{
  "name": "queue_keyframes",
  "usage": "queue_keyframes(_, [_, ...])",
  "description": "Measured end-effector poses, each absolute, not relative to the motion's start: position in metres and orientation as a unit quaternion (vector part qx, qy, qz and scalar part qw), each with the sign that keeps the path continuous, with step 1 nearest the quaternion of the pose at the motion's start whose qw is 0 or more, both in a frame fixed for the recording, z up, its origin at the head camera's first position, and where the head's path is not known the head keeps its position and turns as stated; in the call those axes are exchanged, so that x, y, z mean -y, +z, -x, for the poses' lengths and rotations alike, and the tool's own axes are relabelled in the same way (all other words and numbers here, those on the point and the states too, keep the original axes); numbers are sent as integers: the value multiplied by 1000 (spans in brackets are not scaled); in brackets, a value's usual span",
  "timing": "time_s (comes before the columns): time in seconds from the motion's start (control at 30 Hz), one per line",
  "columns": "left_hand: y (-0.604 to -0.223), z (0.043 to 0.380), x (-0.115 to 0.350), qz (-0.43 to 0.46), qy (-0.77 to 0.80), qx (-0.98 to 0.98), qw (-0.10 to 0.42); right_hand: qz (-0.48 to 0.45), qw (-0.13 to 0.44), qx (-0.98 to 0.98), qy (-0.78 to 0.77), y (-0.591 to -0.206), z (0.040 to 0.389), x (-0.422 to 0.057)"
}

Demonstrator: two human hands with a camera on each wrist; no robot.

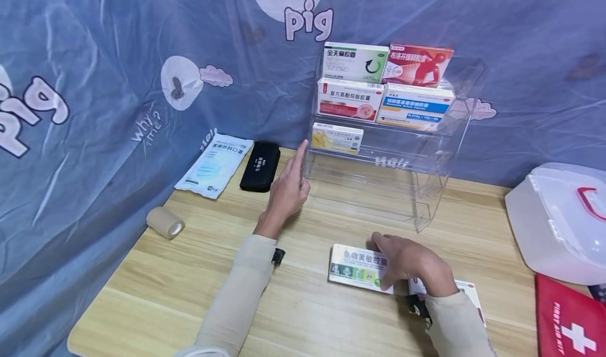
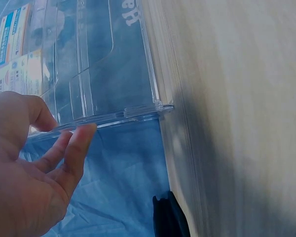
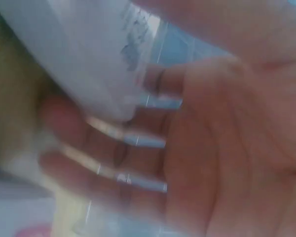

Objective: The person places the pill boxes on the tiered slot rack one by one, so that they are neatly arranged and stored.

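Note:
My left hand [image 1: 288, 189] is at the left side of a clear acrylic display rack [image 1: 369, 189], its index finger extended upward. In the left wrist view the thumb and fingertips of that hand [image 2: 39, 163] pinch the rack's side edge [image 2: 123, 116]. My right hand [image 1: 412, 259] holds the right end of a white and green medicine box [image 1: 357, 267] low over the table. The right wrist view is blurred; the box [image 3: 89, 49] shows between thumb and fingers [image 3: 138, 153]. Partly hidden under the right wrist lies another white medicine box [image 1: 468, 294].
Several medicine boxes [image 1: 350, 102] stand on the rack's tiers. To the left lie a mask packet [image 1: 215, 165], a black case [image 1: 260, 166] and a tan bandage roll [image 1: 164, 222]. At right are a white lidded box [image 1: 535, 231] and a red first aid pouch [image 1: 558, 304].

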State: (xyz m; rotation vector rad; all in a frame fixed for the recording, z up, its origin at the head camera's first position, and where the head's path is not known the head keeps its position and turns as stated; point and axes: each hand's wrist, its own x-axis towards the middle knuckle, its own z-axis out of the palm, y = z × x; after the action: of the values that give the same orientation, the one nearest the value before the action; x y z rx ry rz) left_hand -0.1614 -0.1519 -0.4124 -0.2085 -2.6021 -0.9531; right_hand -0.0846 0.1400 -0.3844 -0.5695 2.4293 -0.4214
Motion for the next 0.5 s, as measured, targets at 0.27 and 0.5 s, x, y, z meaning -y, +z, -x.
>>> queue_keyframes(0.27, [-415,160,152,73,-342,920,177,325,304,-850,-281,-390,93,-143])
queue_keyframes(0.5, [-414,162,152,74,-343,919,180,368,201,-843,-337,-382,101,-156])
